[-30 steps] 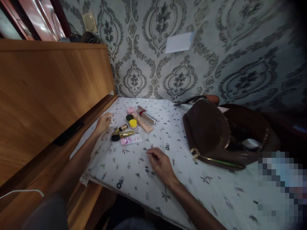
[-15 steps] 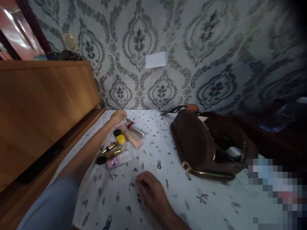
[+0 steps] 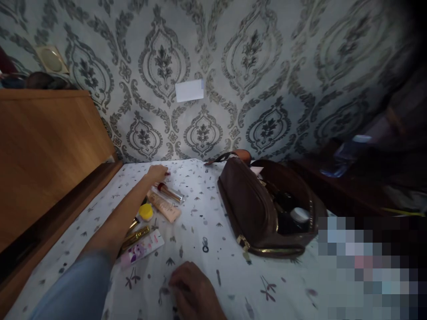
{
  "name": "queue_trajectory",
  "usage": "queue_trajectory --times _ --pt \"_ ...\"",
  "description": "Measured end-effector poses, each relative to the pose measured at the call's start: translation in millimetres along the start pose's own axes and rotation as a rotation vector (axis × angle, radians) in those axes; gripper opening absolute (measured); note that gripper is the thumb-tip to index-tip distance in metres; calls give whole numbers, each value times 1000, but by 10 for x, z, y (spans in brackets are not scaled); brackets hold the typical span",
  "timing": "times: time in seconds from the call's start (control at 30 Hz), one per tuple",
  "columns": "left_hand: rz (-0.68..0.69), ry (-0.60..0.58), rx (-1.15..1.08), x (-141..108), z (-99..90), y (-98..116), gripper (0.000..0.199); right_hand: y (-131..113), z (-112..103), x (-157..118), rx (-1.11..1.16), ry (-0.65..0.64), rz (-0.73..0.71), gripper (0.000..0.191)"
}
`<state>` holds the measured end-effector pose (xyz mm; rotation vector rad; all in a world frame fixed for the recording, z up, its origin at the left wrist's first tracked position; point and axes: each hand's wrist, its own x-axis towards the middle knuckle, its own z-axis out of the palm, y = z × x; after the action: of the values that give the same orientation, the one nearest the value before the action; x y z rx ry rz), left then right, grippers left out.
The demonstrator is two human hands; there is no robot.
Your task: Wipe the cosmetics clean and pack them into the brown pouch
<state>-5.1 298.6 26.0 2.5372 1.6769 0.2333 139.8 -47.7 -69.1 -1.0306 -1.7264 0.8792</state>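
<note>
At the far end of the row of cosmetics, my left hand (image 3: 156, 172) is closed, with a small red tube (image 3: 167, 173) showing at its fingertips. Just below it lie a clear lip gloss tube (image 3: 171, 193) with a red band and a beige squeeze tube (image 3: 163, 206). Nearer me are a small yellow-lidded jar (image 3: 146, 212), a gold tube (image 3: 136, 237) and a pink-and-white squeeze tube (image 3: 143, 250). My left forearm covers part of this group. My right hand (image 3: 193, 286) rests on the patterned sheet, fingers curled, no object visible in it.
An open brown handbag (image 3: 247, 195) stands to the right, a white-lidded item (image 3: 300, 215) inside. A wooden cabinet (image 3: 56, 146) borders the left. Behind is the papered wall (image 3: 233, 111). A plastic bottle (image 3: 348, 155) lies at the far right.
The view has turned right, shifting everything leftward. My left hand has come down onto the small red tube beside the lip gloss. My right hand stays curled on the sheet.
</note>
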Motion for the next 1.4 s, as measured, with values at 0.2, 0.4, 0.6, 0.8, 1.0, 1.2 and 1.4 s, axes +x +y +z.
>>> queue_trajectory --times 0.2,0.4,0.6,0.8,1.0,1.2,1.4 --pt "18 185 -300 -576 -143 358 37 -65 -74 71 188 108 184 11" --pt "90 -2 -1032 -1790 98 901 46 -133 -150 230 592 319 387 46" --pt "94 210 -948 -2344 355 1112 24 -122 -145 364 778 328 433 40" --pt "-53 416 -936 -2360 407 1006 25 -116 -123 332 903 279 466 43" --pt "199 462 -790 -2498 463 1178 24 -77 -144 321 935 304 447 44" --pt "303 414 -649 -2534 602 1230 22 -44 -218 291 982 269 440 36" --pt "225 544 -721 -2439 510 1033 25 -109 -251 256 994 127 482 53"
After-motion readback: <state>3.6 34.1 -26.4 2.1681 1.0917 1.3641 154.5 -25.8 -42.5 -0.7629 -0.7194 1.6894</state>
